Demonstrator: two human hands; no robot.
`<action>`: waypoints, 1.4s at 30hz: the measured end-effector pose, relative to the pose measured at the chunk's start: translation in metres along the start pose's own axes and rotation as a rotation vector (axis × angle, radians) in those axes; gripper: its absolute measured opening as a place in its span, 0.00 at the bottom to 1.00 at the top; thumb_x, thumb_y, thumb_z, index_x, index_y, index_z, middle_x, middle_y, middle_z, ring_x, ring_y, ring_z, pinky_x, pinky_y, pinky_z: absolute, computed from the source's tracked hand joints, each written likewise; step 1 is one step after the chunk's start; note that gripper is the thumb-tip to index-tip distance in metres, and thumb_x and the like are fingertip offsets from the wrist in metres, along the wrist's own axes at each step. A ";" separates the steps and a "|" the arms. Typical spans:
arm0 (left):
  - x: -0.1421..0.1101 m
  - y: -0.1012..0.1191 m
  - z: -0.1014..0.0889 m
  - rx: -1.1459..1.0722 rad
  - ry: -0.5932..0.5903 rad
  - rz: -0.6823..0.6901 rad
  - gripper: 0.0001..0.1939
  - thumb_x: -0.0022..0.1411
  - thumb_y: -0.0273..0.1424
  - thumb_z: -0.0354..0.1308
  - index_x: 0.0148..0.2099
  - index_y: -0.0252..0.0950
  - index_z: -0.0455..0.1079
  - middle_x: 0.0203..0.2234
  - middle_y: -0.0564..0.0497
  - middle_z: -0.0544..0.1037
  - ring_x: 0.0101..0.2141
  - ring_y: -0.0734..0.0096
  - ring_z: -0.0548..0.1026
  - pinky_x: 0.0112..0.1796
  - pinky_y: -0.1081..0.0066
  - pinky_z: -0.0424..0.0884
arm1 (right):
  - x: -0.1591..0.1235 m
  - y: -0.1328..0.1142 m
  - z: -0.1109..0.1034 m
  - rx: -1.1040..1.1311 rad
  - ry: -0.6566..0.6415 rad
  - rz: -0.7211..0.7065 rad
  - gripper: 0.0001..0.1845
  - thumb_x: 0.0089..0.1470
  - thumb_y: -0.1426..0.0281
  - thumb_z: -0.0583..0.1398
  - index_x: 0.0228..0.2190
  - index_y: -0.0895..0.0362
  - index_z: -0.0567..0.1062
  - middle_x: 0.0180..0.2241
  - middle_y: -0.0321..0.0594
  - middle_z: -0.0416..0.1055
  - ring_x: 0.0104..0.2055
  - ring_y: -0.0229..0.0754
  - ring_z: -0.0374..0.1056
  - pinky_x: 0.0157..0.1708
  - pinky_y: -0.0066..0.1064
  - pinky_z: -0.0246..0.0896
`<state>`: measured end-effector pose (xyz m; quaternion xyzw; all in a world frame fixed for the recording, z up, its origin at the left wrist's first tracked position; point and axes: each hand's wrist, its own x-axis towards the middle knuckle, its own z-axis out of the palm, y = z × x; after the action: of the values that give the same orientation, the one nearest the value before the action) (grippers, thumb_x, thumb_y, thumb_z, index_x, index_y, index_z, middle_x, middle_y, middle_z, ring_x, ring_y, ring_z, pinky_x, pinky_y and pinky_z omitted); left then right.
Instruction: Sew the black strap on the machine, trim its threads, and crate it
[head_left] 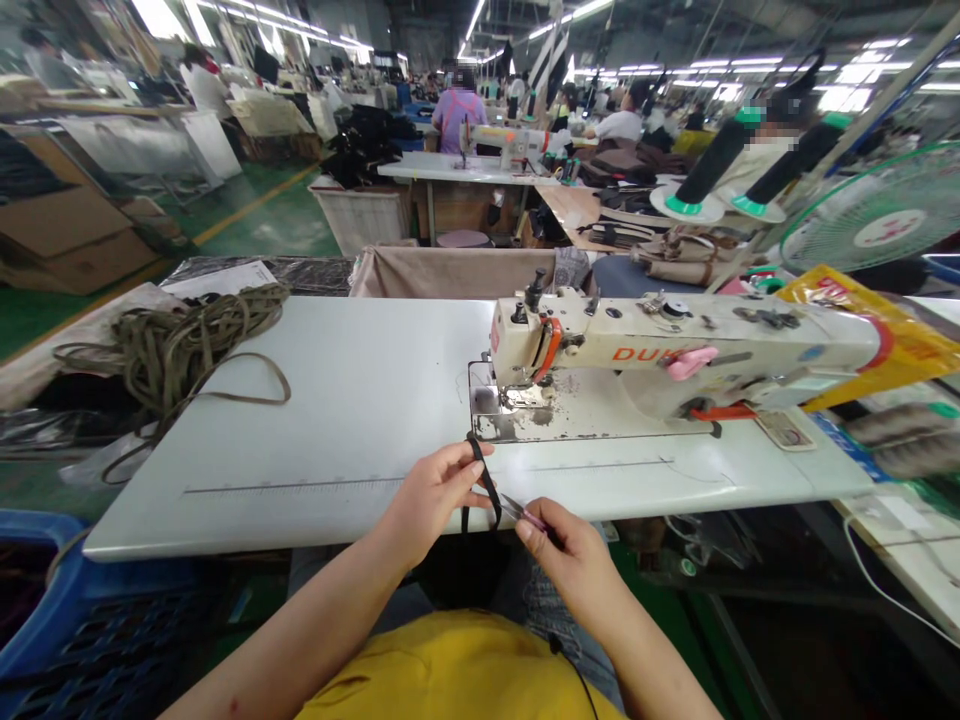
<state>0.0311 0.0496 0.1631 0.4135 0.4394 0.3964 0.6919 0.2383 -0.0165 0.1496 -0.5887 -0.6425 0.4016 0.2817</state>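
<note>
The left hand (431, 497) pinched a narrow black strip (488, 478) between thumb and fingers, near the front edge of the pale worktop (337, 400), with part of the strip looping down past the edge. The right hand (566, 555) gripped small pointed snips (527, 513), their tips just beside the strip; whether the tips touched it, I could not tell. The sewing machine (690, 345) stood beyond the hands, towards the right, and a tangled heap of olive tape (176, 350) lay at the left end, one loop reaching onto the worktop
</note>
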 end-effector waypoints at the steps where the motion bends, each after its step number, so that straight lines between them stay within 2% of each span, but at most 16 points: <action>1: 0.000 0.000 0.000 0.005 0.001 0.002 0.29 0.56 0.47 0.71 0.53 0.32 0.76 0.39 0.47 0.77 0.41 0.64 0.77 0.41 0.64 0.82 | 0.000 -0.001 -0.001 -0.017 0.009 -0.007 0.22 0.67 0.52 0.55 0.28 0.54 0.66 0.25 0.33 0.64 0.28 0.39 0.60 0.28 0.28 0.52; 8: -0.002 0.001 -0.001 0.022 -0.026 -0.005 0.29 0.56 0.43 0.73 0.54 0.33 0.76 0.39 0.47 0.79 0.40 0.62 0.78 0.42 0.62 0.81 | -0.001 -0.007 -0.005 -0.299 0.177 -0.106 0.15 0.69 0.56 0.55 0.35 0.53 0.71 0.29 0.37 0.72 0.30 0.43 0.68 0.30 0.31 0.57; 12: -0.003 -0.001 -0.001 0.034 -0.064 -0.016 0.29 0.57 0.43 0.72 0.56 0.33 0.75 0.39 0.47 0.79 0.41 0.62 0.78 0.42 0.62 0.81 | -0.001 -0.008 -0.004 -0.433 0.242 -0.226 0.14 0.71 0.59 0.54 0.38 0.54 0.72 0.32 0.39 0.74 0.32 0.45 0.70 0.32 0.33 0.59; 16: -0.004 -0.003 -0.001 0.033 -0.099 -0.020 0.30 0.57 0.45 0.72 0.57 0.33 0.75 0.39 0.46 0.80 0.41 0.60 0.79 0.43 0.61 0.80 | -0.002 -0.012 -0.003 -0.512 0.284 -0.286 0.14 0.72 0.60 0.52 0.39 0.54 0.72 0.33 0.41 0.74 0.33 0.45 0.71 0.33 0.34 0.59; 42: -0.003 -0.004 0.001 0.067 -0.125 -0.038 0.29 0.58 0.46 0.71 0.55 0.32 0.78 0.36 0.47 0.79 0.37 0.64 0.77 0.42 0.61 0.80 | -0.005 -0.013 -0.004 -0.712 0.321 -0.371 0.11 0.74 0.64 0.52 0.39 0.54 0.70 0.31 0.39 0.70 0.33 0.46 0.67 0.35 0.36 0.53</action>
<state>0.0321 0.0450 0.1604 0.4519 0.4160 0.3417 0.7114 0.2355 -0.0208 0.1637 -0.5786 -0.7840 0.0006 0.2248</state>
